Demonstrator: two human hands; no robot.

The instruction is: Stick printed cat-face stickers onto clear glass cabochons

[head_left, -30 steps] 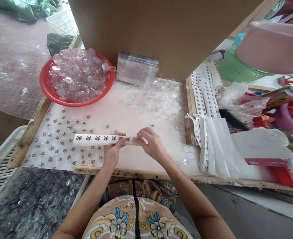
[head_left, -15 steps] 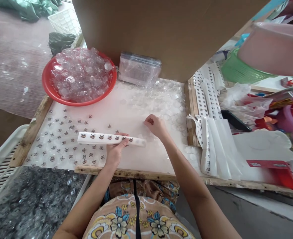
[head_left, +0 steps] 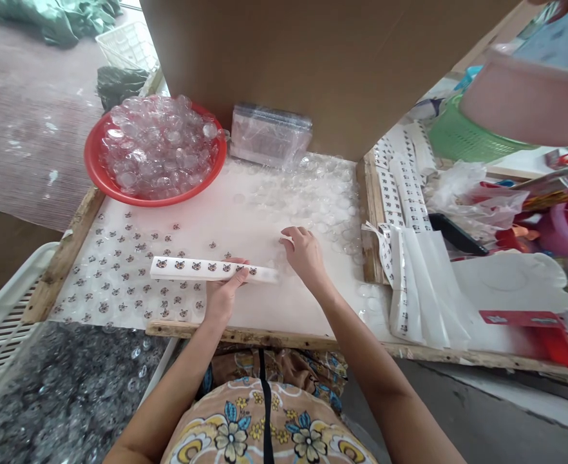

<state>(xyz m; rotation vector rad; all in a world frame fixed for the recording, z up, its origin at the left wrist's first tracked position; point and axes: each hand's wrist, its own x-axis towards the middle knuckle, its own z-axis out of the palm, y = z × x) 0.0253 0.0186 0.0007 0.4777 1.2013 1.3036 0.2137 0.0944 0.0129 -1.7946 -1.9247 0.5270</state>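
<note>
My left hand [head_left: 223, 296] is closed on a folded white sticker strip [head_left: 187, 267] printed with a row of cat faces, thumb on top near its right part. Just right of the strip's end, my right hand [head_left: 304, 258] hovers over the white work surface [head_left: 245, 225], thumb and fingers curved slightly apart; anything small at the fingertips cannot be made out. Clear discs with cat faces [head_left: 134, 270] lie in loose rows at the left. Plain clear discs [head_left: 313, 193] are spread behind my right hand.
A red basin [head_left: 153, 200] heaped with clear discs stands back left. A cardboard box [head_left: 313, 64] rises behind the surface. More sticker strips [head_left: 412, 193] and a dark phone-like object [head_left: 458, 235] lie right. Another person's hand [head_left: 561, 8] shows at the top right.
My right hand has turned slightly and its fingers have spread a little. Another person's hand with a light-blue patterned sheet has appeared at the top right. My left hand stays about where it was.
</note>
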